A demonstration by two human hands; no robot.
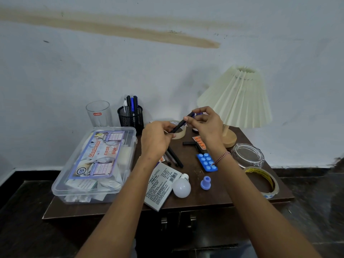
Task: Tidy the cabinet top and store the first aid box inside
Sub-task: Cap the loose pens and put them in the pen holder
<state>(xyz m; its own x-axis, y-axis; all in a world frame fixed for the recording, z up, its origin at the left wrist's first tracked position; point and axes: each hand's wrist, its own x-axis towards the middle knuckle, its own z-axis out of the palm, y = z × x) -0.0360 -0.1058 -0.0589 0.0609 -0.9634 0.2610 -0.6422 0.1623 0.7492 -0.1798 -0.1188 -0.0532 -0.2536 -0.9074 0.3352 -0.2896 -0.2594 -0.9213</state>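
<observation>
Now: first aid box point(96, 164) lid on, left end of cabinet top point(223, 192). Right of box: left hand point(156, 140) curled round lower end of black pen point(177, 126); right hand point(206, 125) pinches upper end, blue bit there unclear. Loose pens point(175, 159) under hands partly hidden. Box near front edge; stamp pad point(161, 187), just right of box, overhangs it; bare wood farther right.

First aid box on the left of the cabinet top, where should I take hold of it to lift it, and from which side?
Probably best to take the first aid box with a two-handed grip on its long side walls, under the lid rim, coming from the front. It lies flat and looks too wide for one hand, and the glass and pen holder crowd its far end.
</observation>
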